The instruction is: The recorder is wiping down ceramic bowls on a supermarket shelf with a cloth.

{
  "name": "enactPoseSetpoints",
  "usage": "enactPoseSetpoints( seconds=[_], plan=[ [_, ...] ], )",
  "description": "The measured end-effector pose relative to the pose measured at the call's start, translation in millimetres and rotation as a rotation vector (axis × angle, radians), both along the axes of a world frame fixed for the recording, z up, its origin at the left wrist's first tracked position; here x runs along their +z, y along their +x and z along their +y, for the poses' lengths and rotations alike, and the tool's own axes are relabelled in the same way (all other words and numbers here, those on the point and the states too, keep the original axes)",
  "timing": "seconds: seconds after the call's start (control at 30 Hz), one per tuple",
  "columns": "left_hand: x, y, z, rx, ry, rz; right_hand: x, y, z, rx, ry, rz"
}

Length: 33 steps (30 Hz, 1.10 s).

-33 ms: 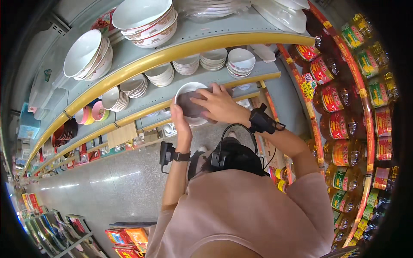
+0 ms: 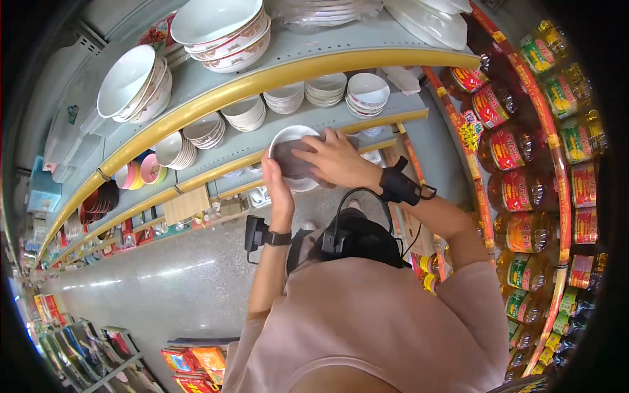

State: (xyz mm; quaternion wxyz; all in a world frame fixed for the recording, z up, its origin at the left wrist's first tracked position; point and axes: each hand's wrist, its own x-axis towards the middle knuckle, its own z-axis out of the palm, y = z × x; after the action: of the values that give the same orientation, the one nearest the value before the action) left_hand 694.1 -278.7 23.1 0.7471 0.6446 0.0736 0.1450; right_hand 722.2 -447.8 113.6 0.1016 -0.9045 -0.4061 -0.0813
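A white bowl (image 2: 294, 133) is held in front of the middle shelf, its mouth tilted up toward me. My left hand (image 2: 278, 191) grips its left side, with the thumb along the outside near the rim. Inside the bowl lies a grey-brown cloth (image 2: 287, 160), covering most of the inner surface. My right hand (image 2: 337, 159) presses this cloth into the bowl with bent fingers; part of the cloth sticks out beyond the knuckles. The bowl's underside and my left fingertips are hidden.
Stacks of small white bowls (image 2: 325, 90) line the middle shelf (image 2: 275, 133) just beyond my hands. Large patterned bowls (image 2: 229, 49) stand on the upper shelf, whose yellow edge (image 2: 275, 69) juts out. Oil bottles (image 2: 508, 187) fill the rack at right. Bagged goods (image 2: 193, 363) sit behind me at left.
The bowl and both hands have shifted very slightly to the right. The grip on the bowl and cloth looks the same.
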Motion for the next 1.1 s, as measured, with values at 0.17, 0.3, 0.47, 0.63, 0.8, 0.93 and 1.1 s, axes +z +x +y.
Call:
enactPoseSetpoints(
  seconds=[0.17,0.3,0.47,0.63,0.8,0.93,1.1],
  plan=[
    [32.1,-7.0,-22.6,-0.064,-0.005,-0.092,-22.1,-6.5,-2.5,-0.046,-0.108,-0.247],
    [44.3,-0.4,-20.1,-0.074,0.094,-0.148,-3.3,0.8,7.7,-0.112,0.005,-0.173],
    [53.1,-0.9,-4.2,-0.181,0.054,-0.054,-6.2,12.7,11.4,0.159,0.419,0.242],
    [31.0,5.3,2.2,-0.192,0.055,-0.003,11.0,16.8,-2.9,0.242,-0.076,-0.207],
    [69.0,9.5,-14.2,-0.235,0.093,-0.042,-6.6,23.9,11.3,0.004,0.344,-0.054],
    [47.5,17.1,-6.0,-0.259,0.157,-0.017,5.1,20.8,-14.0,0.410,0.159,0.188],
    [49.4,19.5,-23.4,-0.198,0.028,0.039,14.6,41.9,-34.7,0.133,0.041,-0.294]
  ],
)
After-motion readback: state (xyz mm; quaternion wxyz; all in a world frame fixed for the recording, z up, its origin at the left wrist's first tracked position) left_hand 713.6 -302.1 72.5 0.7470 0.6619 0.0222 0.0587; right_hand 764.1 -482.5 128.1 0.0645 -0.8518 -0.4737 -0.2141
